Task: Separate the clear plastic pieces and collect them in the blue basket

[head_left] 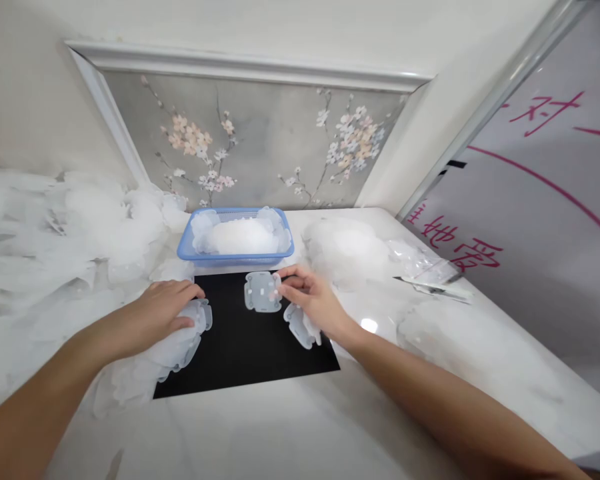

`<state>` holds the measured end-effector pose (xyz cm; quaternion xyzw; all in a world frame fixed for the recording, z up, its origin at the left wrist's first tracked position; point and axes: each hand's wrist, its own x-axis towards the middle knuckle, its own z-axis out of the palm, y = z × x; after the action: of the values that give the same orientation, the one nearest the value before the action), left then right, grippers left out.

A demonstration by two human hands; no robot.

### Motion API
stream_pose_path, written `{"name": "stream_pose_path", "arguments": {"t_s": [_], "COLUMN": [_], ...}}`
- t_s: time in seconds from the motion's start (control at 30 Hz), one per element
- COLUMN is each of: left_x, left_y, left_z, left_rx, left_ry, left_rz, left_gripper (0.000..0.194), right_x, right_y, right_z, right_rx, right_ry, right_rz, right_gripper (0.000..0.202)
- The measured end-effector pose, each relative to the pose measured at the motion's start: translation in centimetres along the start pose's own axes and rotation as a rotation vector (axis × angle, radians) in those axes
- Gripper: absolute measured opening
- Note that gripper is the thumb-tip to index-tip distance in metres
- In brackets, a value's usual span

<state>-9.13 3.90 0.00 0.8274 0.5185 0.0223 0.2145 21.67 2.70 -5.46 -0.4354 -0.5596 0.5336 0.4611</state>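
Observation:
Over the black mat [240, 360], my right hand [313, 300] pinches the right edge of a translucent square piece with notched corners [263, 292]. Another such piece [300, 325] lies beneath that hand at the mat's right side, partly covered by it. My left hand [165, 313], its thumb and fingers apart, rests at the mat's left edge on a stack of similar translucent pieces [187, 343]. Whether its fingers grip any of them does not show, and they look spread.
A blue basket [235, 259] holding translucent pieces stands behind the mat. A large heap of white, filmy pieces [45, 247] covers the left side. More clear pieces [350, 250] and plastic packets [430, 283] lie to the right. A whiteboard [530, 200] leans at the right.

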Motion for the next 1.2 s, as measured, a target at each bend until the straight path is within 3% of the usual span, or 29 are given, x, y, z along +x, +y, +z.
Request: {"name": "stream_pose_path", "arguments": {"t_s": [0.1, 0.23, 0.33, 0.4, 0.43, 0.5, 0.6, 0.67, 0.8, 0.9, 1.03, 1.2], "left_x": [0.2, 1.0, 1.2, 1.1, 0.9, 0.7, 0.7, 1.0, 1.8, 2.2, 2.5, 2.9], "left_y": [-0.4, 0.6, 0.9, 0.9, 0.9, 1.2, 2.3, 3.2, 4.7, 5.0, 4.8, 4.5], "left_z": [0.4, 0.6, 0.4, 0.3, 0.2, 0.1, 0.2, 0.8, 3.4, 5.6, 6.9, 6.8], "left_rx": [0.003, -0.005, 0.009, 0.015, 0.001, -0.062, -0.202, -0.335, -0.789, -1.137, -1.413, -1.480], "left_ry": [-0.035, -0.060, -0.122, -0.122, -0.098, -0.010, 0.132, 0.206, 0.267, 0.216, 0.124, 0.108], "left_rz": [-0.031, -0.137, -0.119, -0.028, 0.011, 0.052, 0.019, -0.061, -0.113, -0.187, -0.240, -0.238], "left_gripper": [0.040, 0.046, 0.025, 0.008, 0.009, 0.014, 0.020, 0.024, 0.030, 0.036, 0.037, 0.033], "right_x": [0.8, 1.7, 2.2, 2.4, 2.3, 2.1, 1.2, 0.6, -0.3, -0.7, -1.1, -0.9], "right_y": [-2.8, -5.5, -5.1, -4.5, -4.3, -4.4, -5.4, -5.6, -3.4, -0.6, 1.7, 2.1], "right_z": [-3.9, -10.0, -12.7, -13.3, -13.4, -12.9, -10.5, -7.6, -0.8, 2.3, 2.9, 2.6], "right_rx": [-0.426, -0.911, -1.070, -1.138, -1.171, -1.226, -1.151, -0.944, -0.557, -0.430, -0.321, -0.135], "right_ry": [0.176, 0.575, 0.633, 0.593, 0.586, 0.628, 0.652, 0.492, -0.078, -0.223, -0.218, -0.198], "right_rz": [-0.095, -0.055, 0.106, 0.207, 0.223, 0.162, -0.080, -0.175, -0.121, -0.033, -0.048, -0.087], "right_gripper": [0.021, 0.022, 0.022, 0.020, 0.020, 0.020, 0.021, 0.021, 0.030, 0.052, 0.050, 0.013]}}
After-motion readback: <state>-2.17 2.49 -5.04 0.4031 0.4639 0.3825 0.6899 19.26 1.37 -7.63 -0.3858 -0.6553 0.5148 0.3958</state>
